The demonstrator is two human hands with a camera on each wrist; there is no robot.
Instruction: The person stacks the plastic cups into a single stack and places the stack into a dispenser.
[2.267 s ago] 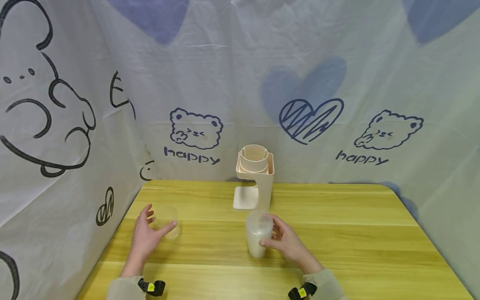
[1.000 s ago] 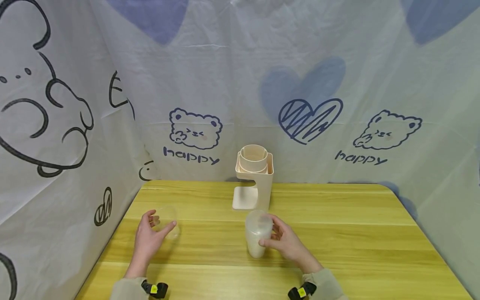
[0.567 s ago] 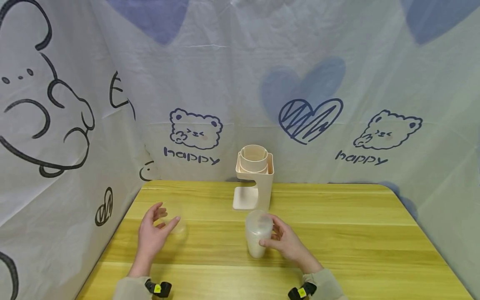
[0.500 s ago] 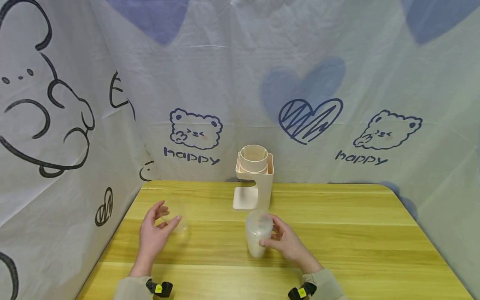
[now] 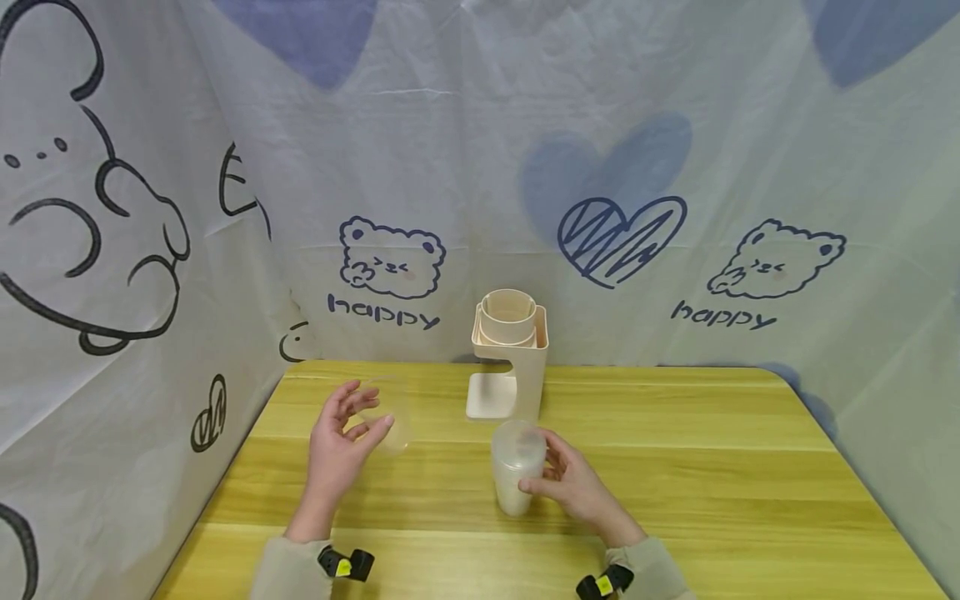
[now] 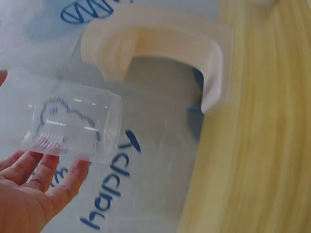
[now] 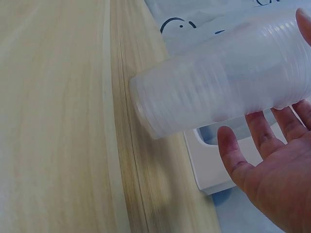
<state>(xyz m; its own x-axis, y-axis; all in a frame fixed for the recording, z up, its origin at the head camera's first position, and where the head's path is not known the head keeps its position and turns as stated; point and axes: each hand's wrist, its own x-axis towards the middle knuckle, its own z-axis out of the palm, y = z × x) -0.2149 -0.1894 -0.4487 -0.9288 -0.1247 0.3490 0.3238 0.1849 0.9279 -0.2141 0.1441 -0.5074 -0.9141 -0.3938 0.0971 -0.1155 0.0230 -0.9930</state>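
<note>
In the head view my left hand (image 5: 341,446) grips a clear plastic cup (image 6: 73,116) between thumb and fingers, up off the table to the left of the middle. The cup is nearly see-through. My right hand (image 5: 576,490) holds a stack of clear plastic cups (image 7: 214,80) that stands upright, its base at the wooden table. Several nested rims show along the stack's upper end in the right wrist view. Behind both hands stands a cream C-shaped stand (image 5: 531,379) with a round open ring (image 5: 508,321) set in its top.
The wooden table (image 5: 712,467) reaches back to a white cloth backdrop (image 5: 480,167) with drawn bears and hearts. Another cloth hangs along the left side. The stand's flat base (image 5: 491,396) sits near the table's back edge.
My left hand has carried the clear cup to the right and further back, nearer the cream stand. The right hand and the cup stack have stayed in place.
</note>
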